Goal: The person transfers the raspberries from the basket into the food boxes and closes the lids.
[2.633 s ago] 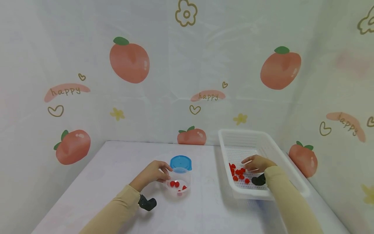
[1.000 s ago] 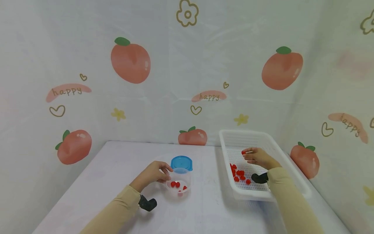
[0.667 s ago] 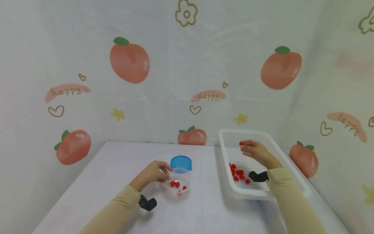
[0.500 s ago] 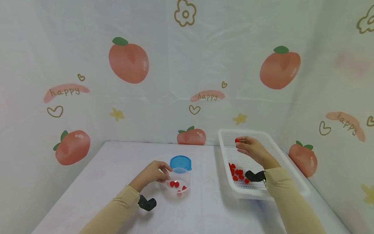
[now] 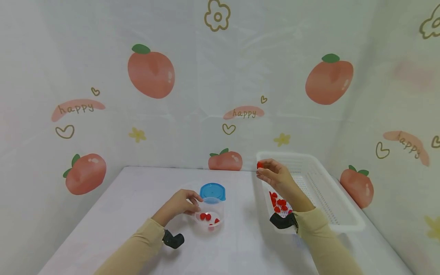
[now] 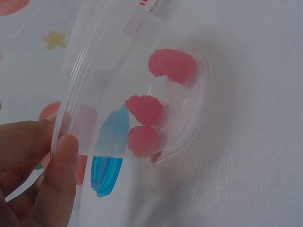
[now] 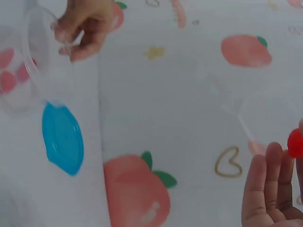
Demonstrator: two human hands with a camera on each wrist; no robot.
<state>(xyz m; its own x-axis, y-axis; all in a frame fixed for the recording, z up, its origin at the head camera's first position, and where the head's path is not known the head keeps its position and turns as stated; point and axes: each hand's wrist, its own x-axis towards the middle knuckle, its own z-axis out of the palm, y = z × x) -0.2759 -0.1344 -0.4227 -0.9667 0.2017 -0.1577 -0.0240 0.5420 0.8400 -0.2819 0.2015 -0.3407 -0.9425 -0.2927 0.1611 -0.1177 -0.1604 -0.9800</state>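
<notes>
A small clear plastic tub point(image 5: 219, 208) stands on the table, with several raspberries point(image 6: 143, 141) at its bottom. My left hand point(image 5: 180, 202) pinches the tub's rim between thumb and fingers on its left side. Up by the left rim of the white basket point(image 5: 321, 185), my right hand point(image 5: 282, 182) holds one red raspberry point(image 5: 259, 165) at its fingertips. That raspberry point(image 7: 296, 144) also shows at the right edge of the right wrist view, with the other fingers extended beside it. More raspberries point(image 5: 282, 202) lie in the basket's left part, partly hidden by the right wrist.
A blue lid point(image 5: 212, 191) lies just behind the tub. The basket's raised rim borders the table's right side. A white cloth wall point(image 5: 185, 141) printed with fruit closes off the back. Each wrist carries a black camera mount point(image 5: 283, 221).
My right hand has picked a raspberry out of the basket, lifted it and carried it left to the basket's left edge. The left hand and tub have stayed in place.
</notes>
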